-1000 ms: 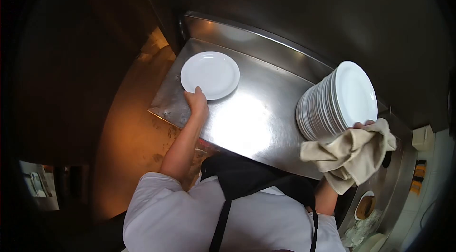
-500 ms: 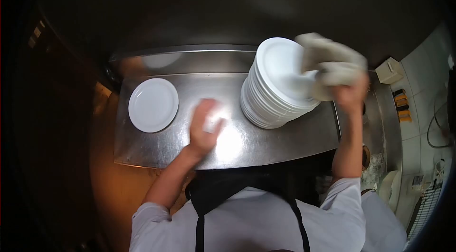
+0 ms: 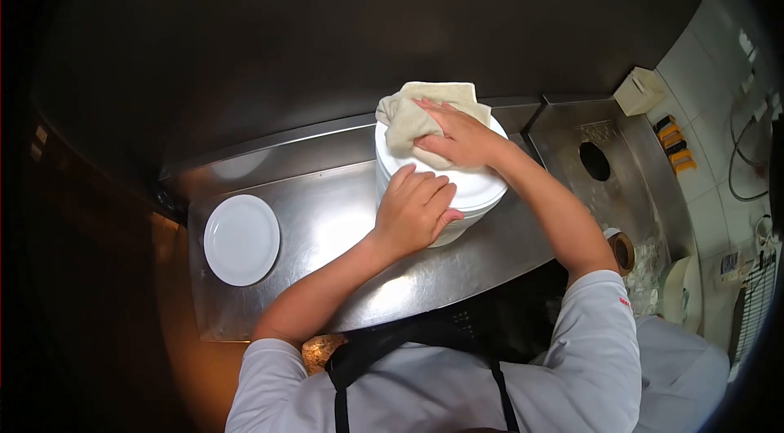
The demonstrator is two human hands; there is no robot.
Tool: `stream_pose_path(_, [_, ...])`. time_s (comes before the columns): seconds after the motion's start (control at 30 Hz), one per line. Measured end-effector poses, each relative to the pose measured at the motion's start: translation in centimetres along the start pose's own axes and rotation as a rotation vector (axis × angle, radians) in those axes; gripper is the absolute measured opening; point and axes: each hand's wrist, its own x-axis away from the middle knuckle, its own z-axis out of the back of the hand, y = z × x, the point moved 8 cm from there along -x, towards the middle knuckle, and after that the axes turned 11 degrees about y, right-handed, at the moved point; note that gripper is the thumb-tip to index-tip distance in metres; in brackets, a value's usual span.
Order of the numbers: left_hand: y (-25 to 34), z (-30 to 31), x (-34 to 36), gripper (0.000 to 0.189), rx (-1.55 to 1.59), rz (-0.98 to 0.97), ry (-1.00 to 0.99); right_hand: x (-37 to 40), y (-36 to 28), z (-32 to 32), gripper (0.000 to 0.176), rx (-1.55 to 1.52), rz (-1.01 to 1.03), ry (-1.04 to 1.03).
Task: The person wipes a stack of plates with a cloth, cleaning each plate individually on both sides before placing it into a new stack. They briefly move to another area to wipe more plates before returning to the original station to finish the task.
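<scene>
Head view: shows stack of plates (image 3: pixel 482 188) standing mid-way along steel counter (image 3: pixel 327 225). Shows left hand (image 3: pixel 416 208) clasping stack's near rim, fingers curled over it. Shows right hand (image 3: pixel 461 139) pressing beige cloth (image 3: pixel 408 119) on top plate, fingers extended, not clenched. Places single plate (image 3: pixel 242 239) well apart, at left end.

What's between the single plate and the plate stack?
Bare steel counter, seen in the head view, separates the single plate from the plate stack.

White top (image 3: pixel 425 388), sleeves (image 3: pixel 273 372) ending near the elbows. Black apron straps (image 3: pixel 340 400) over it. Small red mark (image 3: pixel 625 301), possibly a logo, on right sleeve (image 3: pixel 604 335).
</scene>
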Motion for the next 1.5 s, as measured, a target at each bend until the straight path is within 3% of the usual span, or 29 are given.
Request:
stream_pose_path(0.2, [0.0, -0.4, 0.2, 0.036, 0.032, 0.097, 0.022, 3.1, 4.3, 3.8, 0.068, 0.222, -0.130, 0.092])
stream_pose_path(0.27, [0.0, -0.2, 0.3, 0.035, 0.038, 0.099, 0.028, 5.7, 4.1, 5.0, 0.067, 0.293, -0.247, 0.163])
stream_pose_path(0.37, [0.0, -0.4, 0.8, 0.036, 0.063, 0.113, 0.009, 9.5, 1.1, 5.4, 0.057, 0.316, -0.256, 0.242])
stream_pose_path(0.4, [-0.2, -0.9, 1.4, 0.037, 0.085, 0.129, 0.001, 10.7, -0.3, 5.5, 0.055, 0.243, -0.239, 0.259])
stream_pose_path(0.43, [-0.2, -1.1, 1.8, 0.038, 0.107, 0.149, -0.005, 11.3, -2.8, 5.8, 0.051, 0.097, -0.351, 0.148])
stream_pose_path(0.53, [-0.1, 0.6, 2.1, 0.042, -0.126, 0.238, 0.079, 13.0, -6.3, 4.7, 0.047, -0.201, -0.295, 0.062])
stream_pose_path(0.57, [-0.8, 0.2, 2.9, 0.043, -0.117, 0.297, 0.068, 12.8, -6.2, 4.6, 0.041, -0.155, -0.238, 0.086])
stream_pose_path(0.67, [-2.0, 0.2, 3.1, 0.041, 0.070, 0.395, 0.164, 11.5, -1.9, 5.4, 0.040, 0.103, -0.441, 0.177])
stream_pose_path(0.7, [-2.3, 0.0, 3.1, 0.042, 0.130, 0.406, 0.190, 10.3, 0.2, 5.7, 0.041, 0.193, -0.390, 0.212])
stream_pose_path(0.77, [-2.5, -0.2, 3.2, 0.042, 0.147, 0.403, 0.226, 6.6, 1.2, 5.6, 0.048, 0.161, -0.467, 0.201])
stream_pose_path(0.83, [-2.7, -0.2, 3.2, 0.044, 0.148, 0.388, 0.261, 2.6, 3.4, 2.7, 0.065, 0.272, -0.199, 0.303])
stream_pose_path(0.93, [-3.2, -0.1, 3.6, 0.062, 0.214, 0.434, 0.337, -1.1, 0.4, -1.3, 0.070, 0.148, -0.134, 0.236])
stream_pose_path(1.0, [-4.2, -0.7, 4.6, 0.085, 0.385, 0.559, 0.414, -0.7, -2.7, -2.1, 0.076, 0.009, -0.063, 0.094])
stream_pose_path(1.03, [-4.7, -1.6, 4.8, 0.105, 0.362, 0.605, 0.311, 0.4, -4.0, -1.8, 0.073, -0.004, 0.005, 0.080])
stream_pose_path(1.13, [-3.9, -0.1, 3.9, 0.104, 0.364, 0.435, 0.413, 5.3, -8.1, 0.1, 0.066, -0.301, -0.182, -0.198])
stream_pose_path(1.17, [-3.9, 0.1, 3.8, 0.115, 0.298, 0.398, 0.431, 6.9, -8.3, 0.5, 0.064, -0.305, -0.172, -0.214])
stream_pose_path(1.27, [-4.9, -0.2, 3.7, 0.138, 0.256, 0.436, 0.397, 10.1, -6.5, 2.7, 0.060, -0.281, -0.121, -0.237])
stream_pose_path(1.3, [-5.3, -0.2, 3.7, 0.145, 0.142, 0.513, 0.280, 10.6, -5.5, 3.6, 0.059, -0.250, -0.102, -0.226])
stream_pose_path(1.33, [-5.5, 0.0, 3.6, 0.143, 0.162, 0.537, 0.249, 11.1, -4.7, 4.1, 0.058, -0.224, -0.088, -0.215])
stream_pose_path(1.43, [-6.2, -0.6, 3.3, 0.142, 0.210, 0.580, 0.183, 9.4, 1.3, 6.1, 0.063, 0.084, -0.337, -0.177])
stream_pose_path(1.5, [-6.5, -1.0, 3.7, 0.146, 0.267, 0.619, 0.211, 6.5, 3.9, 5.1, 0.076, 0.191, -0.177, -0.042])
